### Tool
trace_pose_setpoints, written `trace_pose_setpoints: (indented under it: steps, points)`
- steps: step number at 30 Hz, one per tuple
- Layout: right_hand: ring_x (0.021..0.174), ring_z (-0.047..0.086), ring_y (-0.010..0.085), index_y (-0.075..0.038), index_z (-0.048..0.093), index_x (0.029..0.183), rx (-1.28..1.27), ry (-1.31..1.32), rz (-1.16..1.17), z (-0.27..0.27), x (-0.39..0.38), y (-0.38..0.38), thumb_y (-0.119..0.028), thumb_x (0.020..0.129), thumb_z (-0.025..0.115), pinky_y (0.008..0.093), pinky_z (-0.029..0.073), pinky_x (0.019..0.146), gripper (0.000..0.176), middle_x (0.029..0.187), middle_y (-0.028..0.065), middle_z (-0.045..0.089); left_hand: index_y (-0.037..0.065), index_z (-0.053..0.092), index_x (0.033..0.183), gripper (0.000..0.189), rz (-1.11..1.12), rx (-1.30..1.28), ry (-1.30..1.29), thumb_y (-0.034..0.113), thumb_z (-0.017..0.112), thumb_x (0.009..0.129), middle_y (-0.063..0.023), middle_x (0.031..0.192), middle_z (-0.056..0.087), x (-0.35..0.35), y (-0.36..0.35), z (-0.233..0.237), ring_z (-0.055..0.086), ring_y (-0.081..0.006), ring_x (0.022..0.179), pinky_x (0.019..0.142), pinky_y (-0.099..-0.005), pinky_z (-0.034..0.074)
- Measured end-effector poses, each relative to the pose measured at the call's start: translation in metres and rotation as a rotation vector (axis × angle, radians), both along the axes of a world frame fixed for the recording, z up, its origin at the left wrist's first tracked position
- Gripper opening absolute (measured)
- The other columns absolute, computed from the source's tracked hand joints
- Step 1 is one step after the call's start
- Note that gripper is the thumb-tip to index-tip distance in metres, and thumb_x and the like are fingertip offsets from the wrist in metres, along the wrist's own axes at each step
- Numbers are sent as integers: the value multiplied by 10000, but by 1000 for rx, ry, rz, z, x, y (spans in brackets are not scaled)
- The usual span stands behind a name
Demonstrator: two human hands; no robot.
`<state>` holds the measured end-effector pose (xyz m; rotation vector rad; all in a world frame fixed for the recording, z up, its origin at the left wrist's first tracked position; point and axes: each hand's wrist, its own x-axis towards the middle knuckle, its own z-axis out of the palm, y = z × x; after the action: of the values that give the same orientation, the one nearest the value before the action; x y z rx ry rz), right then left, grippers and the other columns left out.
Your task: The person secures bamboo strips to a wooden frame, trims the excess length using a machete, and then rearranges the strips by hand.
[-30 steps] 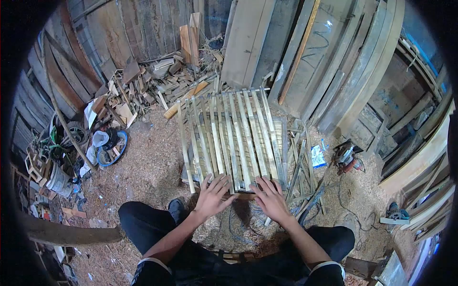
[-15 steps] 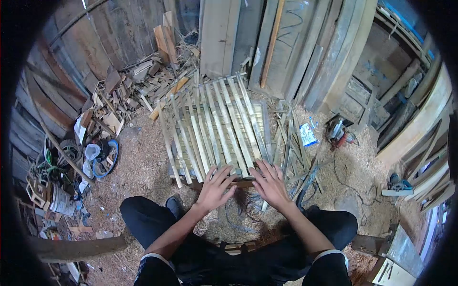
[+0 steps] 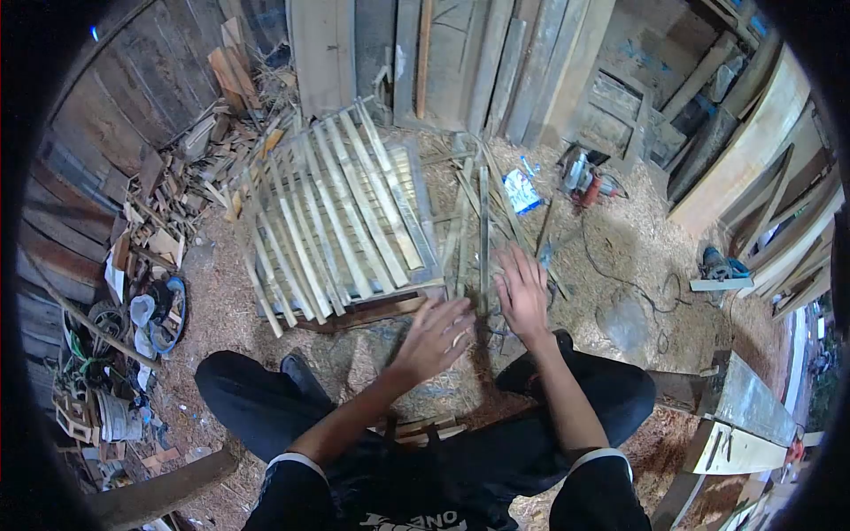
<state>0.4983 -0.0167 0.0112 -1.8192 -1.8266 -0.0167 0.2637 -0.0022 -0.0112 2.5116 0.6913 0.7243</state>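
Right, both grips wide, nothing held. My left hand (image 3: 436, 336) is fanned out, a bit blurred, over the near rt corner of the panel of pale split-bamboo slats (image 3: 341, 208), which lies flat on the sawdust-strewn floor (image 3: 611, 257) in front of my knees. My right hand (image 3: 522, 296) is spread palm down over the loose thin bamboo strips (image 3: 482, 212) lying just beside the panel's rt edge. Can't tell if it's touching them or just above.

I'd say the step in hand is reaching for a loose strip, w/ no strip picked yet. The next move calls for closing the fingers on one strip only, since they lie crossed over each other, and lifting it lengthwise clear of its neighbours.

Beyond the strips lie a small blue plastic packet (image 3: 521, 192) and a red power tool (image 3: 584, 180) w/ its cord. A heap of wood offcuts (image 3: 177, 177) sits left of the panel, and tall grey planks (image 3: 460, 62) lean on the wall behind.
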Motion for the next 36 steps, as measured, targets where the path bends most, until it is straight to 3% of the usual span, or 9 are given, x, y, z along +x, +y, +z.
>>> trace_pose_setpoints:
  steps: [5, 7, 11, 19, 23, 29, 33, 34, 36]
  points:
    - [1351, 500, 397, -70, 550, 1454, -76, 41, -165, -75, 32, -27, -189, 1033, 582, 503, 351, 1144, 438, 1483, 199, 534, 77, 608, 1375, 390, -25, -91, 89, 191, 617, 1003, -144, 1508, 532, 34, -12, -58, 450, -302, 1449, 1245, -537, 264]
    - [1344, 517, 369, -57, 577, 1390, -107, 93, -262, -116, 35, -42, -157, 1001, 607, 522, 358, 1125, 403, 1468, 171, 553, 76, 599, 1401, 403, -7, -193, 264, 249, 535, 1042, -137, 1572, 468, 43, -6, -75, 410, -275, 1480, 1280, -512, 188]
    - [1328, 535, 362, -43, 563, 1427, -269, 48, -284, -169, 39, -54, -180, 1009, 605, 509, 382, 1117, 442, 1453, 181, 566, 68, 572, 1429, 436, 73, -169, 198, 214, 561, 1018, -159, 1483, 551, 66, 13, -128, 431, -291, 1463, 1252, -519, 237]
    - [1377, 490, 319, -51, 586, 1376, -407, 29, -279, -213, 48, -35, -224, 999, 593, 487, 345, 1153, 414, 1484, 157, 539, 72, 604, 1364, 417, 117, -148, 186, 165, 609, 957, -140, 1432, 593, 107, 47, -184, 513, -310, 1383, 1209, -522, 293]
    - [1196, 576, 330, -61, 586, 1371, -389, -31, -456, -230, 61, -20, -226, 988, 602, 483, 406, 1003, 418, 1266, 140, 632, 76, 609, 1343, 415, 150, -134, 144, 147, 630, 934, -135, 1423, 595, 127, 51, -217, 513, -300, 1381, 1193, -523, 308]
    - [1122, 592, 293, -76, 540, 1443, -461, -260, -598, -271, 73, -8, -236, 949, 651, 472, 403, 940, 531, 1142, 106, 651, 80, 612, 1336, 407, 144, -120, 95, 146, 638, 935, -136, 1412, 597, 151, 54, -229, 523, -292, 1368, 1198, -513, 306]
    - [1133, 592, 292, -70, 442, 1543, -421, -102, -651, -282, 73, 1, -176, 897, 687, 489, 380, 969, 699, 1117, 113, 650, 87, 603, 1343, 400, 104, -111, 111, 162, 639, 951, -137, 1408, 589, 141, 61, -207, 512, -309, 1376, 1202, -523, 311]
    - [1141, 586, 335, -32, 442, 1523, -470, -36, -657, -282, 77, 7, -119, 859, 710, 512, 361, 994, 722, 1151, 153, 644, 86, 602, 1343, 400, 113, -52, 108, 162, 638, 952, -138, 1412, 588, 139, 63, -205, 513, -310, 1375, 1197, -522, 318]
    - [1145, 578, 362, -17, 445, 1510, -341, 128, -685, -271, 74, 10, -91, 876, 678, 523, 356, 998, 679, 1176, 179, 635, 75, 607, 1337, 397, 94, -27, 80, 142, 640, 947, -150, 1416, 591, 139, 71, -193, 522, -319, 1364, 1185, -521, 334]
